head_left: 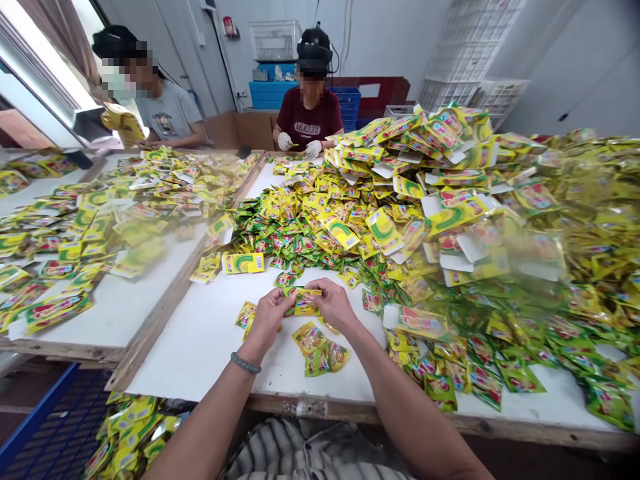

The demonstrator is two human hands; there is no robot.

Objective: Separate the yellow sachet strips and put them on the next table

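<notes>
My left hand (274, 308) is closed in a pinch on the left end of a small yellow-and-green packet (305, 305) just above the white table. With its fingertips, my right hand (335, 303) grips the right end of the same packet. Whether it is a single packet or a few together, I cannot tell. Below my hands lie a yellow packet (309, 338) and green ones (320, 358), touching each other. A few yellow packets (246, 315) rest left of my left hand, partly hidden by it. A yellow flat carton (243, 263) lies beyond.
A large heap of packets (300, 227) and cartons (450, 160) fills the right and back. A wooden divider (165, 310) separates another carton-strewn section. A blue crate (50, 427) stands below left. Two people (310, 113) work across the table, one wearing white gloves.
</notes>
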